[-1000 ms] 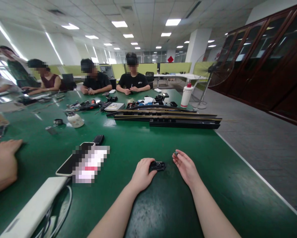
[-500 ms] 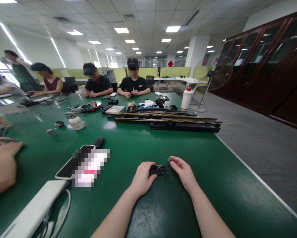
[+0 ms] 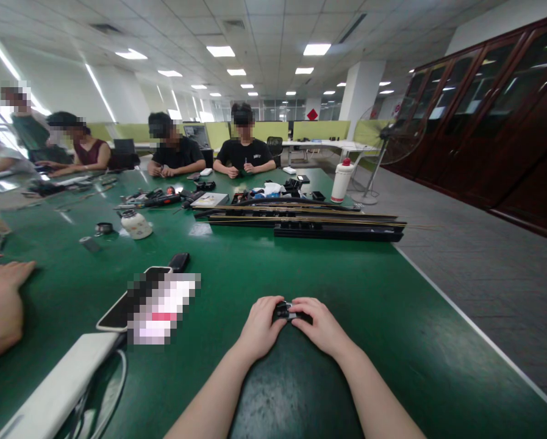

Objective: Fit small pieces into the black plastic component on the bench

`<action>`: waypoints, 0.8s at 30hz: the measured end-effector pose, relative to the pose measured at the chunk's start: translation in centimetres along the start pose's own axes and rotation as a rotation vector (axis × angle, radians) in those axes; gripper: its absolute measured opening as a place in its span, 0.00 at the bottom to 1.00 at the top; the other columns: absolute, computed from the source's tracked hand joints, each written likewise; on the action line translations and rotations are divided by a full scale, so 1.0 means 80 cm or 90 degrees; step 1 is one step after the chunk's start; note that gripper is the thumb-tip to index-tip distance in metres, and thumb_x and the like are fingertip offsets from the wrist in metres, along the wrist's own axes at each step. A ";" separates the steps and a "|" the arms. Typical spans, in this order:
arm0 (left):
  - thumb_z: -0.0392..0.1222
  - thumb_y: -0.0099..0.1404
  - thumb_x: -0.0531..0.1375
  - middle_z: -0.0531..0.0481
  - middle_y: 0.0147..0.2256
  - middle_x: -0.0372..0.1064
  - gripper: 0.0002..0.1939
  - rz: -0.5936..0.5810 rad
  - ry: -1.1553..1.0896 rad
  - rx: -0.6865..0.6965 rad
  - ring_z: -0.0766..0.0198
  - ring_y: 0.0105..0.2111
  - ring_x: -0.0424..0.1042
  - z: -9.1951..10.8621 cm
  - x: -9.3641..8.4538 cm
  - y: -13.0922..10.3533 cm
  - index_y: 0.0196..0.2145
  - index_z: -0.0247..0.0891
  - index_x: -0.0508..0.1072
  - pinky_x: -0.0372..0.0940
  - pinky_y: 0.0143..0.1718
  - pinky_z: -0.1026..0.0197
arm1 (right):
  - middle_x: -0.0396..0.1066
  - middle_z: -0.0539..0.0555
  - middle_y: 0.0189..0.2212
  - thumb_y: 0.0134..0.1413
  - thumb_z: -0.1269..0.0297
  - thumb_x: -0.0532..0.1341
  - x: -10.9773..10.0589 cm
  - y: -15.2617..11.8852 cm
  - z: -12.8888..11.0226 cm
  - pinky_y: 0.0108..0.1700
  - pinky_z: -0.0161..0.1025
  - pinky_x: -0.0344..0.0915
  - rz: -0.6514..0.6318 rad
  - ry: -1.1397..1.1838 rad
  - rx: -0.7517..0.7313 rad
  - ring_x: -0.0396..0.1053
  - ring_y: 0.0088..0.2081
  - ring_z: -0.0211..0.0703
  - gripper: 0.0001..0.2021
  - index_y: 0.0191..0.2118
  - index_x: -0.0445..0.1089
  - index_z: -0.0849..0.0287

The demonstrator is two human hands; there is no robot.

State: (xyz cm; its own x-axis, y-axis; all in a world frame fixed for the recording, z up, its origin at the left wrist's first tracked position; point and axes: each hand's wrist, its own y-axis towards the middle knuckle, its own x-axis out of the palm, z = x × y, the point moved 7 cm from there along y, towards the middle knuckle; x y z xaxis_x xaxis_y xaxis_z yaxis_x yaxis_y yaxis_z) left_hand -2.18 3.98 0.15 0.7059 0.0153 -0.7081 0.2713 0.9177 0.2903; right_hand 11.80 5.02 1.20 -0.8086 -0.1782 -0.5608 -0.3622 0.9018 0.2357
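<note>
A small black part with fine metallic details (image 3: 284,311) lies low over the green table (image 3: 236,262), between my two hands. My left hand (image 3: 260,326) grips its left end between thumb and fingers. From the right, my right hand (image 3: 319,325) closes thumb and fingertips over the part's other end, where a small grey piece shows at the fingertips. The fingers hide much of the black part, and where the grey piece ends cannot be made out.
Left of my hands lie a phone (image 3: 133,299), a white power strip (image 3: 58,390) and cables. A person's hand (image 3: 8,277) rests at the left edge. Farther back are black rails (image 3: 339,233), a patterned jar (image 3: 136,224) and a white bottle (image 3: 341,182). Several people sit beyond.
My right hand has moved left with the small grey piece and now meets the black part. My left hand keeps its grip. The view has shifted slightly.
</note>
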 end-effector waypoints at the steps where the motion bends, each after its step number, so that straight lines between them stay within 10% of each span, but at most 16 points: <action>1: 0.36 0.57 0.58 0.46 0.45 0.66 0.18 0.001 0.000 0.000 0.57 0.47 0.63 0.000 0.000 0.000 0.46 0.41 0.64 0.58 0.49 0.50 | 0.72 0.54 0.42 0.44 0.67 0.63 0.000 0.000 0.000 0.51 0.53 0.58 0.000 -0.007 0.001 0.65 0.46 0.50 0.11 0.37 0.74 0.48; 24: 0.38 0.62 0.52 0.46 0.49 0.64 0.18 0.007 0.031 -0.018 0.58 0.50 0.61 -0.004 0.001 0.001 0.51 0.42 0.62 0.57 0.52 0.49 | 0.70 0.53 0.45 0.46 0.67 0.61 -0.001 -0.003 0.020 0.53 0.50 0.59 0.039 0.145 0.068 0.67 0.47 0.47 0.18 0.46 0.68 0.51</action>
State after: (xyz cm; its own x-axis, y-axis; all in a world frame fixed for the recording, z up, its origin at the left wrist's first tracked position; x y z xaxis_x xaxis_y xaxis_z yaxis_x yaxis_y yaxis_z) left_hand -2.29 4.14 -0.09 0.6760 0.0442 -0.7356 0.2446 0.9281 0.2806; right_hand 12.70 5.44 -0.07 -0.9157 -0.1954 -0.3513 -0.2681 0.9480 0.1716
